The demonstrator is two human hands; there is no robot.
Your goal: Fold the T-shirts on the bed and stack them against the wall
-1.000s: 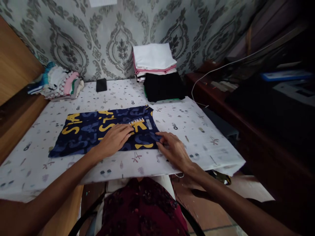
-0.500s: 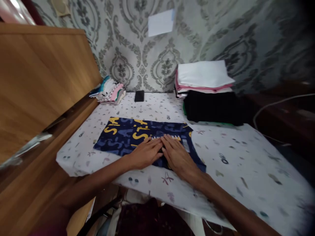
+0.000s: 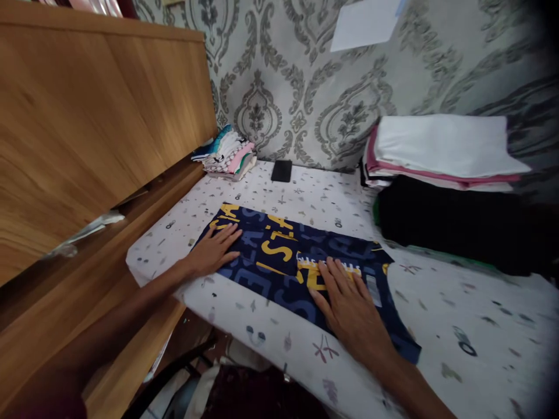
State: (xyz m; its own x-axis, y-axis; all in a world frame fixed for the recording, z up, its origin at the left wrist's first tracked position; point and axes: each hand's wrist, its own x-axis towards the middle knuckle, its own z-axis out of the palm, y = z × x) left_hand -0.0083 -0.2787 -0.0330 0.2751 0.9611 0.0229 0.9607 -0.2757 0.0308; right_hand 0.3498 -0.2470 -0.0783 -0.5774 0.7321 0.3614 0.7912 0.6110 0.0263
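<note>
A dark blue garment with yellow and lighter blue lettering (image 3: 279, 253) lies folded flat on the bed-like surface with a patterned white cover (image 3: 279, 201). My left hand (image 3: 213, 250) rests palm down on the garment's left end, fingers spread a little. Flat on its right half, over the printed yellow and white text, is my right hand (image 3: 349, 305), with the thumb apart from the fingers. Neither hand grips the cloth.
A small black flat object (image 3: 282, 171) lies near the wall. Folded clothes (image 3: 231, 154) are stacked at the back left, beside a wooden panel (image 3: 100, 116). At the right stand a white-topped pile (image 3: 441, 145) and black folded cloth (image 3: 449, 221).
My hands, which were together at the garment's middle, are now apart: the left has slid to its left end, the right stays on the right half. The camera view has turned left and moved closer.
</note>
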